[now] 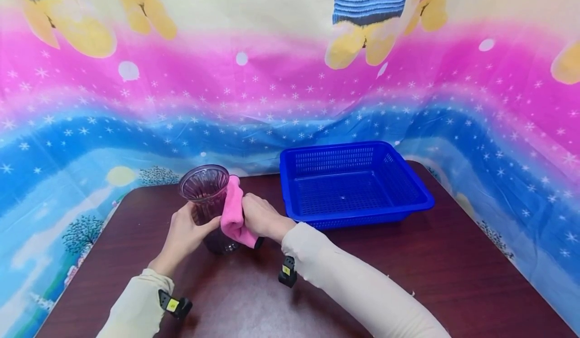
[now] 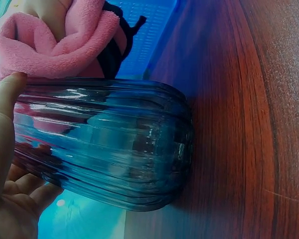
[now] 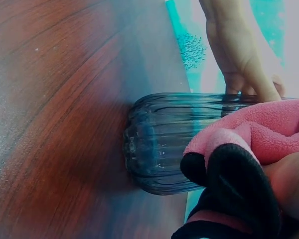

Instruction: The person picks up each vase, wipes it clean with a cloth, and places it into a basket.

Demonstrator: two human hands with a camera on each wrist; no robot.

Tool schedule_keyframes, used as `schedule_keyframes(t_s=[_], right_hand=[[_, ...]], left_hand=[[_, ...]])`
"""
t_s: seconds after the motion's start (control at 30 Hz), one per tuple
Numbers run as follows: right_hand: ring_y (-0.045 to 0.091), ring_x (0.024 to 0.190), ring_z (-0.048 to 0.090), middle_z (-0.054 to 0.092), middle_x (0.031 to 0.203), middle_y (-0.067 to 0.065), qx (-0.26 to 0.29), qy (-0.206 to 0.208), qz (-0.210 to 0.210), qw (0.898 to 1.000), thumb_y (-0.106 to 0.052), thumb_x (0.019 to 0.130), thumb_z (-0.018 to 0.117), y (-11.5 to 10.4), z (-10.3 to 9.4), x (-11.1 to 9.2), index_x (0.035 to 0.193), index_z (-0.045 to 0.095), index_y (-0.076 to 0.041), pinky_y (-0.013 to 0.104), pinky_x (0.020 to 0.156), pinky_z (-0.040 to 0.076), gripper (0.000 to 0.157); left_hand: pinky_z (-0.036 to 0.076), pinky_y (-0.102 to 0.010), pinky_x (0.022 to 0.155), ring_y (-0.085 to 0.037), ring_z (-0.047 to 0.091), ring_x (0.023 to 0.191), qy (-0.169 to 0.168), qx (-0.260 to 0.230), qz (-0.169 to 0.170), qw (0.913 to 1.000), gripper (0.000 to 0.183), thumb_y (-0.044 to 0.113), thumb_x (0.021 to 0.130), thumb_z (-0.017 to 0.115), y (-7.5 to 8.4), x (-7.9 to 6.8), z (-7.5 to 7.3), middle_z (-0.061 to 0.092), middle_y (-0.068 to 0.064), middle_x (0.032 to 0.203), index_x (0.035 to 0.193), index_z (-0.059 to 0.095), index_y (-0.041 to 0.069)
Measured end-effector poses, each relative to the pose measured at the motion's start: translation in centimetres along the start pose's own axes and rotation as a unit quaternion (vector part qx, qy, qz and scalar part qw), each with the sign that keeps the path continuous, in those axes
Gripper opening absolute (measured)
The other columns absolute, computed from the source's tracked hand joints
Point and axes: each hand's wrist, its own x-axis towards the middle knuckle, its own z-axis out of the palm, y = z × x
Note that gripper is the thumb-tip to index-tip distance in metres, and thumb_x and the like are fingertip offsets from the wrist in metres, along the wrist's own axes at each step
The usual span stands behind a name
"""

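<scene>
A ribbed, see-through purplish vase [image 1: 210, 207] with a flared rim stands on the table, tilted slightly in the head view. My left hand [image 1: 186, 232] grips its side, thumb at the front and fingers curled around the back. In my right hand [image 1: 263, 217] is a bunched pink cloth [image 1: 233, 212] with dark edging, pressed against the vase's right side near the rim and middle. The left wrist view shows the vase's lower body [image 2: 139, 144] below the cloth [image 2: 55, 47]. Black trim [image 3: 239, 174] hangs from the cloth in the right wrist view.
A blue perforated plastic basket [image 1: 358, 217] sits at the back right of the dark reddish wooden table [image 1: 254, 297]. Behind the table hangs a patterned curtain [image 1: 272, 86] with bears and snowflakes. Small black cameras are strapped at both wrists.
</scene>
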Motion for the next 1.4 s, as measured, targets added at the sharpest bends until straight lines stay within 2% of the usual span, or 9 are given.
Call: schedule_keyframes(t_s=[0.47,0.67,0.93,1.4], right_hand=[[0.012,0.068,0.054,0.061,0.081,0.002,0.004,-0.006,0.002,1.0,-0.003,0.091,0.063,0.8,1.1,-0.3,0.078,0.063,-0.012,0.026,0.06,0.049,0.016],[0.012,0.065,0.053,0.062,0.078,0.003,0.014,-0.003,0.003,1.0,0.0,0.088,0.065,1.1,1.6,-0.3,0.074,0.064,-0.012,0.028,0.059,0.05,0.018],[0.013,0.069,0.055,0.064,0.084,0.004,-0.007,-0.005,0.009,1.0,-0.003,0.088,0.066,1.3,2.1,-0.3,0.075,0.065,-0.012,0.03,0.063,0.053,0.015],[0.013,0.066,0.054,0.062,0.082,0.004,-0.016,-0.01,0.015,1.0,-0.003,0.087,0.067,1.8,2.8,-0.4,0.076,0.065,-0.01,0.03,0.06,0.051,0.013]], left_hand=[[0.058,-0.046,0.083,-0.035,0.072,0.1,0.017,0.0,0.014,0.9998,0.06,0.038,0.082,0.083,-0.2,-0.2,0.3,0.074,-0.023,0.114,0.125,0.063,0.001],[0.057,-0.047,0.085,-0.034,0.072,0.1,0.019,0.002,0.012,0.9997,0.06,0.039,0.083,0.083,-0.2,-0.3,0.3,0.074,-0.022,0.114,0.124,0.063,0.001],[0.057,-0.045,0.083,-0.033,0.072,0.099,0.023,0.002,0.015,0.9996,0.06,0.039,0.082,0.084,-0.3,-0.2,0.4,0.074,-0.022,0.113,0.123,0.064,0.001],[0.057,-0.052,0.087,-0.036,0.071,0.102,0.021,-0.009,0.01,0.9997,0.059,0.038,0.082,0.083,-0.2,-0.2,0.3,0.074,-0.023,0.114,0.123,0.064,0.001]])
